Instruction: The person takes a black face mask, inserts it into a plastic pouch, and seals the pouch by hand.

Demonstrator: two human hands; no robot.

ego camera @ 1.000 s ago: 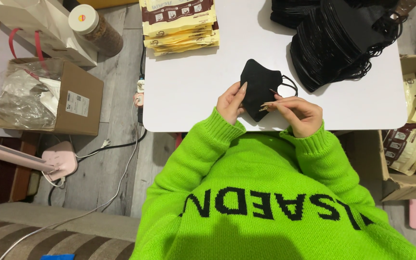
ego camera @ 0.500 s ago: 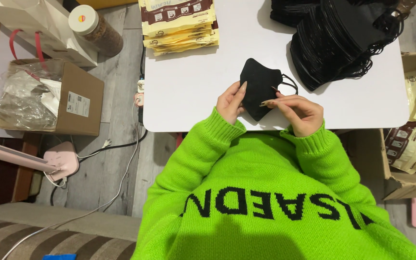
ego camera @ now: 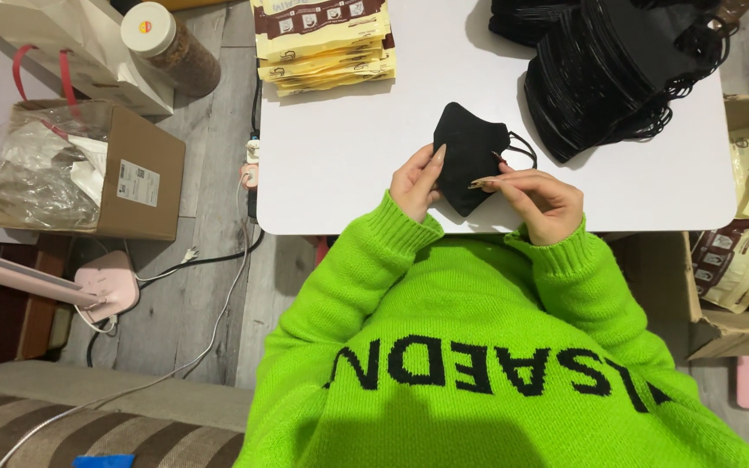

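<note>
Gripped black face mask at near edge of white table. Left hand pinched mask's left side, fingers narrow. Right hand pinched mask's right edge beside ear loop, fingers narrow. Heap of black masks lay beyond mask, right. Stack of yellow-brown packets sat beyond mask, left.
</note>
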